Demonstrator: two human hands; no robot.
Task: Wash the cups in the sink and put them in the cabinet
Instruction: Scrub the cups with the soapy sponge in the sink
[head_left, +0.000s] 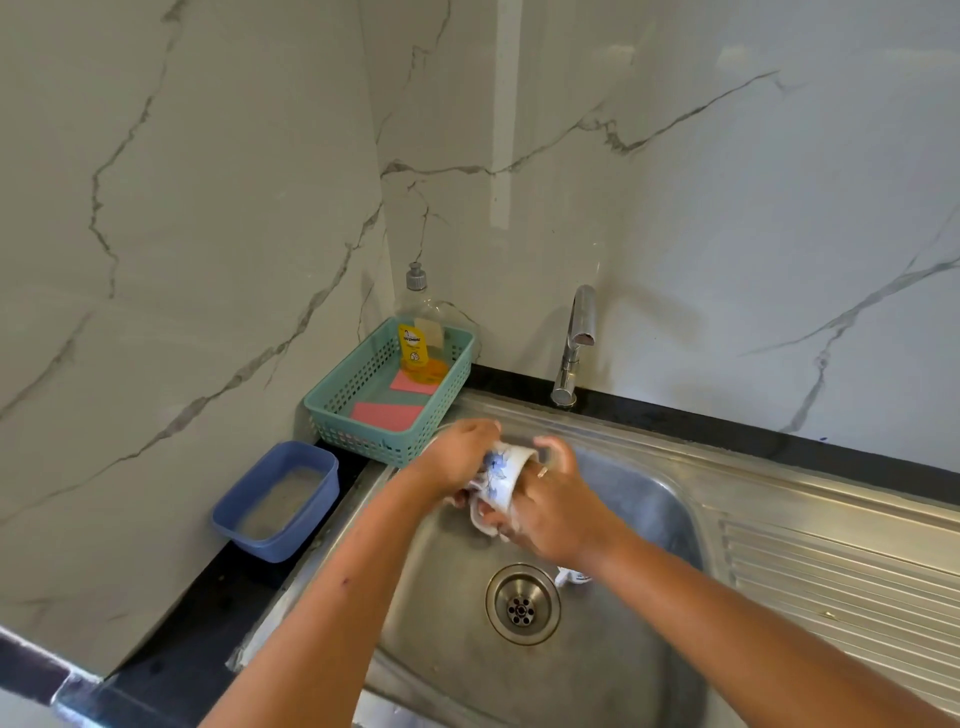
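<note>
Both forearms reach in from the bottom edge and meet over the steel sink (649, 499). Between them I hold the cup (503, 475), white with blue flowers, lifted above the basin and tipped on its side. Its mouth points toward the back wall and its handle hangs lowest. My left grip (460, 457) is clenched round the cup's base end from the left, fingers curled over the top. My right grip (553, 501) grasps the same cup from the right, thumb up at the rim and fingers curled under by the handle. A ring shows on one finger. Under my right forearm, just beside the drain (523, 604), a small piece of white and blue crockery (570, 576) peeks out. Most of it is hidden, so I cannot tell whether it is another cup. The tap (575, 340) stands behind the basin. At the sink's back left corner a teal basket (358, 439) holds a soap bottle (418, 332) and two pink pads (387, 415). Nearer me, on the black worktop (171, 639), stands a blue tub (262, 543) of cloudy water. A ridged drainboard (831, 571) runs off to the right.
</note>
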